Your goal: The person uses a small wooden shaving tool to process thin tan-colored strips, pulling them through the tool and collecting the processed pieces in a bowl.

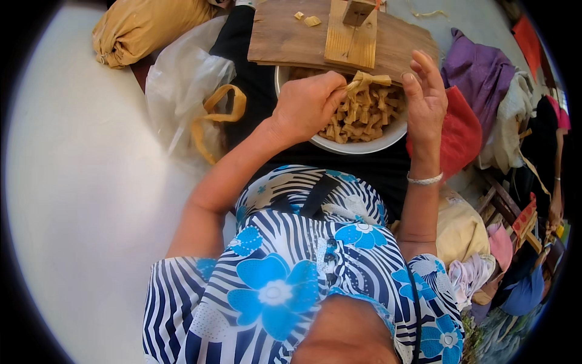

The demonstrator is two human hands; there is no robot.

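My left hand is closed over the near side of a white bowl, its thumb and forefinger pinching a knotted tan strip. Many similar knotted tan pieces fill the bowl, which rests at my lap. To the right, at the bowl's edge, my right hand is raised with its fingers apart and nothing in it. Beyond the bowl lies a wooden board, partly over it, bearing a lighter wood block with a small upright piece of wood. Two small tan scraps lie on the board.
A clear plastic bag with a loose tan strip lies to the left, below a full tan sack. Red cloth and purple cloth are at the right. Other people's arms show at the far right.
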